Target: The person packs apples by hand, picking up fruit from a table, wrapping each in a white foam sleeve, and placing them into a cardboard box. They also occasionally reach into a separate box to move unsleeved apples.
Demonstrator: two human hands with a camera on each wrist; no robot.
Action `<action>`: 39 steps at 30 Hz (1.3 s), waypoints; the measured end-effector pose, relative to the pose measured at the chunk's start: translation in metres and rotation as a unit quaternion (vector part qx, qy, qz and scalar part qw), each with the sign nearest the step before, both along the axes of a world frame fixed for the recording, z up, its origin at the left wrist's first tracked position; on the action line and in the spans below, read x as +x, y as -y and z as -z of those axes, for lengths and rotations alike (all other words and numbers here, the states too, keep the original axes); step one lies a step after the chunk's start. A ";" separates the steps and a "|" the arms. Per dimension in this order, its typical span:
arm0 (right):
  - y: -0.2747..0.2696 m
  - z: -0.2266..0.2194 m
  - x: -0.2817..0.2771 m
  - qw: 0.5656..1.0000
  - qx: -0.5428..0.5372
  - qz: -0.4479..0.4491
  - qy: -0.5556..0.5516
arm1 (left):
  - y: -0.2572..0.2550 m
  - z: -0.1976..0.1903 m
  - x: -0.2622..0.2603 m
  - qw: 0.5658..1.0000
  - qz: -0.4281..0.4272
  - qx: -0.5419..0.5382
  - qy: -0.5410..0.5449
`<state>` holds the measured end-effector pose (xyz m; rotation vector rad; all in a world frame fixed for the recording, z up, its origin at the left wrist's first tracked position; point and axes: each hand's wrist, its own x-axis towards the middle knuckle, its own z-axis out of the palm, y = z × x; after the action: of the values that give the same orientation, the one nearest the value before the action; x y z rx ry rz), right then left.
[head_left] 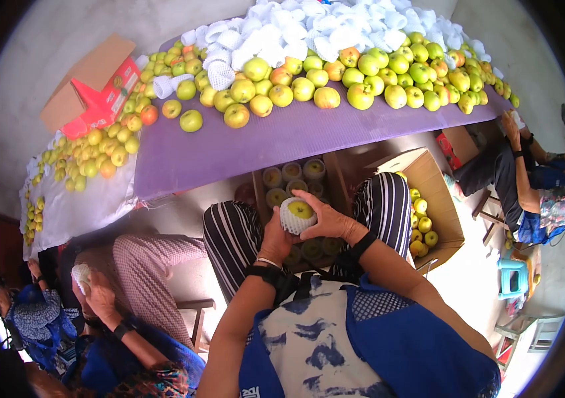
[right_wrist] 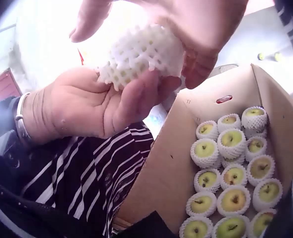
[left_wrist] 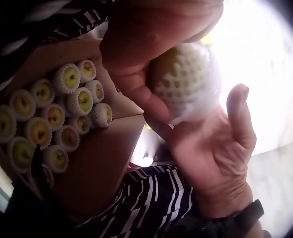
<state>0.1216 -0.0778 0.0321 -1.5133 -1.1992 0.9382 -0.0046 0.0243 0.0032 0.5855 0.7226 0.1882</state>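
Observation:
In the head view a yellow-green apple (head_left: 301, 209) sits in a white foam net (head_left: 290, 222) above the lap, its top bare. My left hand (head_left: 276, 237) grips it from the left, fingers curled round the net, as the right wrist view also shows. From the other side my right hand (head_left: 331, 221) cups the apple, its fingers round the far side. The thumb stands spread out in the left wrist view. Between the knees stands a cardboard box (right_wrist: 159, 171) holding several netted apples (right_wrist: 232, 200), stalk ends up.
A purple-topped table (head_left: 242, 149) ahead carries many loose apples (head_left: 360, 96) and a heap of foam nets (head_left: 282, 33). To the right is an open carton (head_left: 447, 215) of bare apples. Another person's hand (head_left: 101, 296) is at the left; a seated person (head_left: 528, 176) is far right.

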 end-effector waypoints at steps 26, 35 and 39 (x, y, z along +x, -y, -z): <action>-0.007 0.001 -0.015 0.940 0.084 0.215 0.253 | -0.001 0.014 0.000 0.990 -0.066 0.039 0.119; -0.010 0.008 -0.011 0.948 0.090 0.224 0.207 | -0.003 0.019 -0.002 0.983 -0.068 0.045 0.162; -0.008 0.011 -0.013 0.947 0.085 0.207 0.231 | -0.001 -0.001 -0.002 0.984 -0.079 -0.026 0.158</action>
<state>0.1088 -0.0697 0.0208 -1.8045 -1.1752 0.1976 -0.0066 0.0255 0.0045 0.4344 0.4637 0.3996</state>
